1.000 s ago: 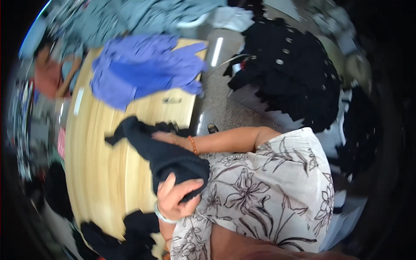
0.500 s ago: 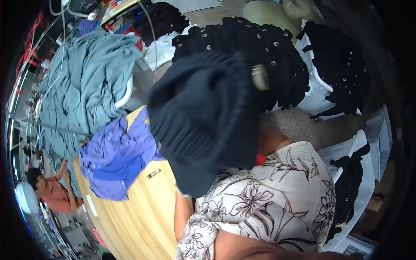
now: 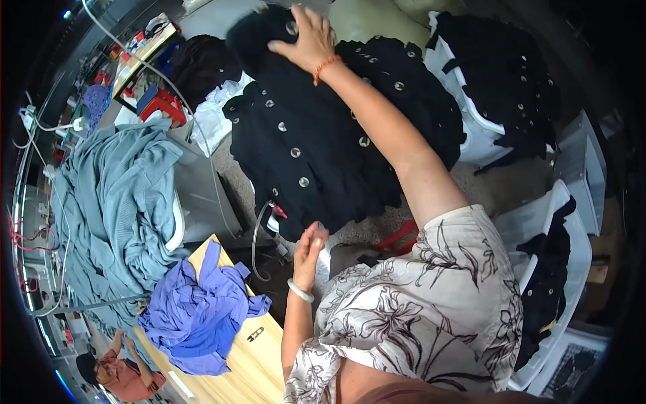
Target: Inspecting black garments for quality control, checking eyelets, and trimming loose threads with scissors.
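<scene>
At the far side, my right hand point(image 3: 311, 42) lies with fingers spread on a black knit garment point(image 3: 262, 40) on top of a heap. A beaded orange bracelet circles that wrist. The heap of black garments point(image 3: 323, 161) has rows of shiny round buttons or eyelets down it. Nearer to me, my left hand point(image 3: 308, 256) is raised beside the heap's near edge, fingers stretched upward and slightly blurred, with nothing visibly gripped. It wears a pale bangle. A whitish strip shows just behind it, too unclear to name.
Purple garments point(image 3: 202, 313) and small dark thread snips point(image 3: 255, 334) lie on the wooden table point(image 3: 256, 370). Grey-green garments point(image 3: 114, 215) overflow a bin at left. White bins point(image 3: 572, 269) with black garments stand at right. A cable point(image 3: 182, 101) hangs across; another person point(image 3: 121, 370) sits lower left.
The black garment held up before me has gone onto the far heap. My right hand has come into view on it; my left hand now shows empty. The view has shifted.
</scene>
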The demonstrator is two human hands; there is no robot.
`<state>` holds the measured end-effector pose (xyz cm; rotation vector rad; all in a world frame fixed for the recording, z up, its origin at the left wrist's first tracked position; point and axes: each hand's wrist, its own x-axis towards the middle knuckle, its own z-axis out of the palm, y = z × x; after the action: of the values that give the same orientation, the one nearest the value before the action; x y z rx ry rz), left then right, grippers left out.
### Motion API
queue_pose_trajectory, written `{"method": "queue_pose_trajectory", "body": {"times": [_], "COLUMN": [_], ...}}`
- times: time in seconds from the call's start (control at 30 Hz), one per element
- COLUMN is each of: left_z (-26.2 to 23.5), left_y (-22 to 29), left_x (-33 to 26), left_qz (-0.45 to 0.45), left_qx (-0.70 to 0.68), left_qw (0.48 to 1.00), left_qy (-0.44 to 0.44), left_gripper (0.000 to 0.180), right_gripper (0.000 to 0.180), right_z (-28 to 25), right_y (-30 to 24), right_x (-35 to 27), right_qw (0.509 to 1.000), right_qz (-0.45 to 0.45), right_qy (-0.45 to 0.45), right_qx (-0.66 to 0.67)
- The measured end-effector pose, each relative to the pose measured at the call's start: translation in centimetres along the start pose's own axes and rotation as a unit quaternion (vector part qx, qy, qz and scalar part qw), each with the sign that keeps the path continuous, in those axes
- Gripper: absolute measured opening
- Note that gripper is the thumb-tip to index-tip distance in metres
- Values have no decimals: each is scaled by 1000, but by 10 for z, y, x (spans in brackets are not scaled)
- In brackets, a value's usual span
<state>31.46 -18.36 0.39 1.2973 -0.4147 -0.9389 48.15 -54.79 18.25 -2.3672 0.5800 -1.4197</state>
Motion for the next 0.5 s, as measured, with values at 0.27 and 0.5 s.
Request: {"method": "queue_pose_trajectory", "body": {"times": [0.27, 0.5], "left_z": [-43, -19], "left_y": [-92, -135], "left_x": [-96, -156], "left_qz": [-152, -160], "left_qx": [-88, -161], "left_qw": [929, 854], "left_qy": [325, 469], "left_gripper": [39, 33], "right_gripper": [45, 44], "right_z": [97, 101], "right_y": [88, 111], "right_x": [-128, -130], "right_qw": [938, 947], "right_qz": [-68, -76], "right_qy": [-251, -233], "right_qx": [-231, -209]}}
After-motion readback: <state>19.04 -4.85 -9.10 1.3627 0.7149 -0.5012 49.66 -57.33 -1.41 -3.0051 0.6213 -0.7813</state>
